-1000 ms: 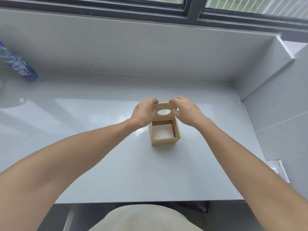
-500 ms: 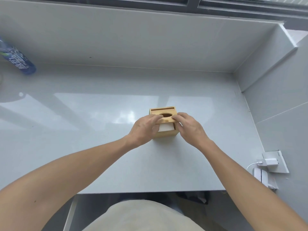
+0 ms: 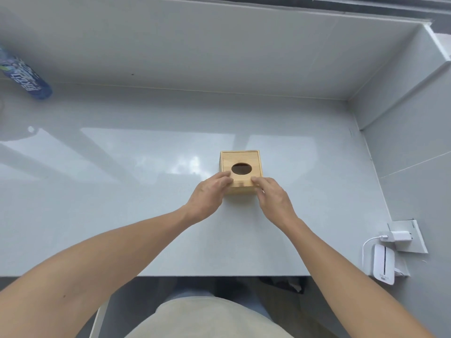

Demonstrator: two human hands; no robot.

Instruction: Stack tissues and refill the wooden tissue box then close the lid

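Observation:
A small wooden tissue box [image 3: 240, 190] stands in the middle of the grey table [image 3: 122, 191]. Its sliding lid [image 3: 240, 158], with an oval hole, covers the whole top, so the tissues inside are hidden. My left hand [image 3: 210, 195] is at the box's near left corner, its fingertips touching the lid's near edge. My right hand [image 3: 273, 193] is at the near right corner, fingertips on the same edge. Both hands have their fingers bent at the lid; neither wraps around the box.
A blue-labelled plastic bottle [image 3: 23, 75] lies at the far left by the wall. On the right wall hang a white charger [image 3: 400, 236] in a socket and a white device [image 3: 384, 263]. The table's near edge runs just above my lap.
The lid went from being held at the box's far side to lying fully over the top. The white tissues seen inside earlier are now covered. My hands came back to the near edge.

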